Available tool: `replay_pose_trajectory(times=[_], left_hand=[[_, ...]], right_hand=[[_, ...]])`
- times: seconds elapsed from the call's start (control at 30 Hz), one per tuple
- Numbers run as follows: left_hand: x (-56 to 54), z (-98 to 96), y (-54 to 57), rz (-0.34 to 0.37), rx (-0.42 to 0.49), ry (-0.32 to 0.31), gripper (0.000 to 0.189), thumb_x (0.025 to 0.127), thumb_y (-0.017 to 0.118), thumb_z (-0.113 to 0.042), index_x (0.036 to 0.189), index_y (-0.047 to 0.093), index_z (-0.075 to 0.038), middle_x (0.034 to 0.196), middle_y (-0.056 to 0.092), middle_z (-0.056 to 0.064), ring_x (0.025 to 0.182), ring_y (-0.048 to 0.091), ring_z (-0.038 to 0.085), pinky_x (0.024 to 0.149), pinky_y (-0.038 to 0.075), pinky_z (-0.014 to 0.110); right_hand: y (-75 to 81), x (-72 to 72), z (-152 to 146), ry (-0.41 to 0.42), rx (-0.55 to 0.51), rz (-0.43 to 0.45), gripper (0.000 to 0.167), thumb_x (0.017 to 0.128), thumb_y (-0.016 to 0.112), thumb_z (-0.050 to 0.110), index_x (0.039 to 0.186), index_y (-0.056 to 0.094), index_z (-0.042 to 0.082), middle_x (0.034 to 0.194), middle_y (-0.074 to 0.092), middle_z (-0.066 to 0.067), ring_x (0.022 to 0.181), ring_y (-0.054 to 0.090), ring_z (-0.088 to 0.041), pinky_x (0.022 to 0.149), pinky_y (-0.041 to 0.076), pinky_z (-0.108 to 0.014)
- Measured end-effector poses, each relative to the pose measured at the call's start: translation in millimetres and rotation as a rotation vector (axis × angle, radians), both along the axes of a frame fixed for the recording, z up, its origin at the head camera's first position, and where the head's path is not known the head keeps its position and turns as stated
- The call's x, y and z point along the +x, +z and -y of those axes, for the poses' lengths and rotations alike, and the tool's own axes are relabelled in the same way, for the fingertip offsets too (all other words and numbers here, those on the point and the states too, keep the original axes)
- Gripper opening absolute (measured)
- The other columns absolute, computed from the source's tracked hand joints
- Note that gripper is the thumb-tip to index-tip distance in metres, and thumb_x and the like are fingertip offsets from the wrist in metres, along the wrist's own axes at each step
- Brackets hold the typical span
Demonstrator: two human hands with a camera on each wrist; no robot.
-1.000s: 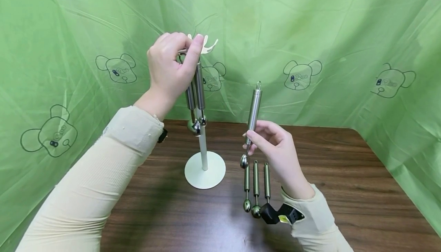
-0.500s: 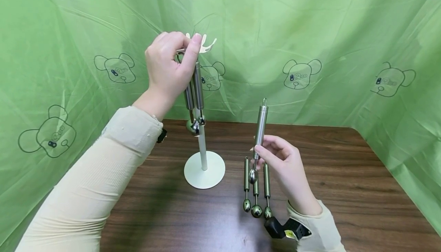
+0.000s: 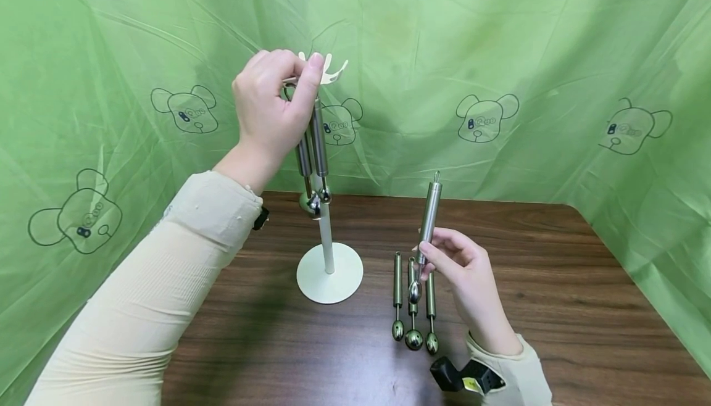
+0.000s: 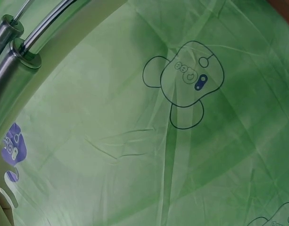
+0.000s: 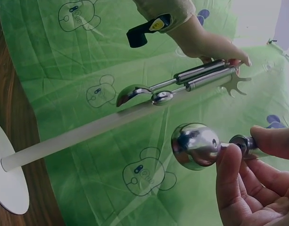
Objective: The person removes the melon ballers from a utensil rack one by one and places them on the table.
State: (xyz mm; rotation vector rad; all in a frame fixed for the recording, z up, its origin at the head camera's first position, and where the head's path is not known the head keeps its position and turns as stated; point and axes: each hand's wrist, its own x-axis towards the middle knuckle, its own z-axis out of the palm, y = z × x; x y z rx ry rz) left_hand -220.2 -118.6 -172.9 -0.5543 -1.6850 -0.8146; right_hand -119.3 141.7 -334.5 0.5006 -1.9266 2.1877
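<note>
A white stand with a branched hook top rises from the table. My left hand grips it near the hooks, its fingertips partly hidden behind the hand in the head view. Two steel melon ballers hang below that hand, scoops down along the pole. Right of the stand, my right hand pinches another melon baller low on its handle, loop end up. Its round scoop shows large in the right wrist view, just beyond the fingertips.
Three more melon ballers lie side by side on the wooden table, just below the held one. A green cloth with printed bear heads surrounds the table at the back and sides.
My right hand has moved down and to the right with its melon baller, toward the ones on the table. My left hand has stayed at the stand's top.
</note>
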Motion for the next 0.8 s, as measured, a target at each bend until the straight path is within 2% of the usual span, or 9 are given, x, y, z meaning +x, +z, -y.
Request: replay_pose_trajectory(times=[0.37, 0.8], left_hand=[[-0.6, -0.5, 0.0, -0.002, -0.001, 0.001, 0.039, 0.093, 0.057, -0.027, 0.068, 0.063, 0.002, 0.072, 0.071, 0.014, 0.069, 0.058, 0.028, 0.070, 0.040, 0.029], [-0.9, -0.5, -1.0, -0.006, 0.000, 0.009, 0.039, 0.093, 0.057, -0.027, 0.069, 0.064, 0.003, 0.073, 0.071, 0.013, 0.067, 0.056, 0.028, 0.068, 0.038, 0.029]], right_hand=[[-12.2, -1.3, -2, 0.020, -0.053, 0.015, 0.020, 0.092, 0.059, -0.008, 0.102, 0.069, 0.006, 0.081, 0.071, -0.002, 0.057, 0.064, -0.014, 0.054, 0.054, -0.028], [-23.4, -3.5, -7, 0.010, -0.077, 0.060, 0.024, 0.092, 0.059, -0.008, 0.101, 0.071, 0.012, 0.080, 0.069, -0.001, 0.057, 0.064, -0.012, 0.054, 0.055, -0.026]])
